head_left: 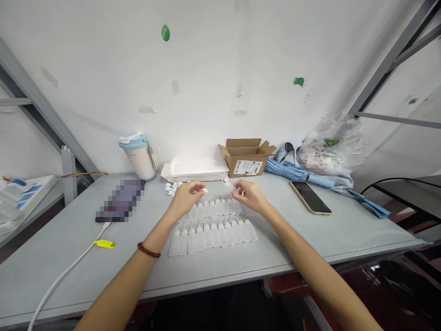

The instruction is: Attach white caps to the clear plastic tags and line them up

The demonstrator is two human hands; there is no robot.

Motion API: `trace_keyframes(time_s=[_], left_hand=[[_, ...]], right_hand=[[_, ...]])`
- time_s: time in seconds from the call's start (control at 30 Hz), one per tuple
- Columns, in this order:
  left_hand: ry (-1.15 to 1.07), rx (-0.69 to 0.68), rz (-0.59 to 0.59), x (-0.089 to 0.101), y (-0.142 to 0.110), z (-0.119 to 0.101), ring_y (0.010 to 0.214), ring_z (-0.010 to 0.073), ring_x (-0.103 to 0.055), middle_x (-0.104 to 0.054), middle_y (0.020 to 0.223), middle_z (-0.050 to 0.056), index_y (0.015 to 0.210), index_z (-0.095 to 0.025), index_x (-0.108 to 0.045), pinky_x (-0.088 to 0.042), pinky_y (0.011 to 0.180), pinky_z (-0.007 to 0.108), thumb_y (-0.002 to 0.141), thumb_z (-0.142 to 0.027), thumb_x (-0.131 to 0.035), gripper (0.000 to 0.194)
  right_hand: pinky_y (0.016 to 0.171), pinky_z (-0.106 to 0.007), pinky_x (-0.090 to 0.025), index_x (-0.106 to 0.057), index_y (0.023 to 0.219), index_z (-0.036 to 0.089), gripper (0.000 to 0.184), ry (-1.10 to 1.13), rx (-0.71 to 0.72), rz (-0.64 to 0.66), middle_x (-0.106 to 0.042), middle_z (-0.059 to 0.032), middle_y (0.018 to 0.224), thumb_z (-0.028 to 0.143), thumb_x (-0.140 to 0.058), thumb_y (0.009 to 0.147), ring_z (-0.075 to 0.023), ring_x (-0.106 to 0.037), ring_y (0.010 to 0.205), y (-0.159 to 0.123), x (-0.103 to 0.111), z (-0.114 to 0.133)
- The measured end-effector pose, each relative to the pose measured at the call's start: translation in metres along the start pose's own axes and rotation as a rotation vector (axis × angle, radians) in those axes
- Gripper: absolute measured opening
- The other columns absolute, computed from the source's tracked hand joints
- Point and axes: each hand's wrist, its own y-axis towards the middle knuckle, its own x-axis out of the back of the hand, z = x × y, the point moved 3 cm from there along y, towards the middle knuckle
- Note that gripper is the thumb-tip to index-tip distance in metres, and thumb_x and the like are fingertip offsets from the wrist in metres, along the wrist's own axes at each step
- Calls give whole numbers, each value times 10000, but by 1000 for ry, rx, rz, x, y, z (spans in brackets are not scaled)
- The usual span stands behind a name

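My left hand [186, 198] is closed in a pinch on a small white piece [205, 190] at its fingertips. Opposite it, my right hand [252, 196] grips a small translucent plastic bottle [228, 185] with a thin white loop at its top. The two hands are apart, above the table. Below them lie two rows of similar translucent bottles [213, 236], side by side, each with a thin curved strand at the upper end. A little heap of white pieces [169, 189] sits beside my left hand, which partly covers it.
Behind the hands are a stack of white trays or sheets [196, 170] and an open cardboard box [246, 163]. A tumbler [139, 156] and a charging phone [120, 202] are left; another phone [310, 197], a blue umbrella [292, 171] and a plastic bag [330, 149] are right.
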Motion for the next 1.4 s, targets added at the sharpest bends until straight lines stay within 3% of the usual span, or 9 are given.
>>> trace_keyframes(time_s=[0.1, 0.27, 0.63, 0.93, 1.2, 1.4], left_hand=[[-272, 63, 34, -9, -6, -12, 896, 214, -634, -698, 929, 85, 883, -144, -647, -491, 833, 351, 648, -349, -677, 314], [-399, 163, 23, -13, -12, -19, 854, 206, -643, -702, 896, 77, 853, -142, -651, -495, 835, 365, 615, -336, -716, 314], [-435, 52, 54, -14, -14, -25, 904, 211, -626, -690, 934, 73, 865, -145, -654, -488, 858, 360, 651, -322, -705, 283], [-404, 64, 78, -17, -16, -26, 847, 186, -628, -685, 860, 44, 812, -154, -654, -491, 814, 325, 669, -310, -710, 219], [-490, 54, 77, -18, -18, -28, 860, 179, -621, -678, 880, 45, 793, -149, -652, -486, 819, 317, 648, -274, -730, 206], [-556, 93, 55, -18, -18, -27, 858, 170, -611, -678, 896, 46, 778, -149, -651, -474, 812, 306, 631, -276, -750, 218]], right_hand=[[560, -242, -434, -549, 821, 190, 144, 58, 83, -7, -608, -30, 750, 321, -550, 762, -123, -550, 585, -5, -7, 15], [556, -240, -464, -570, 851, 195, 129, 153, 120, 34, -595, -15, 717, 301, -558, 778, -122, -562, 590, -10, -12, 32], [573, -229, -473, -619, 872, 167, 189, 209, 153, 75, -637, -37, 776, 327, -531, 821, -118, -566, 623, -12, -11, 34], [523, -234, -453, -559, 928, 162, 290, 464, -56, 55, -560, 20, 581, 433, -535, 826, -111, -551, 514, -11, -9, 33], [374, -190, -350, -492, 913, 182, 344, 645, -204, 165, -561, 47, 492, 518, -466, 843, -79, -455, 340, -10, -13, 29], [353, -189, -330, -474, 897, 193, 308, 716, -249, 223, -550, 57, 468, 496, -449, 853, -83, -445, 321, -11, -16, 32]])
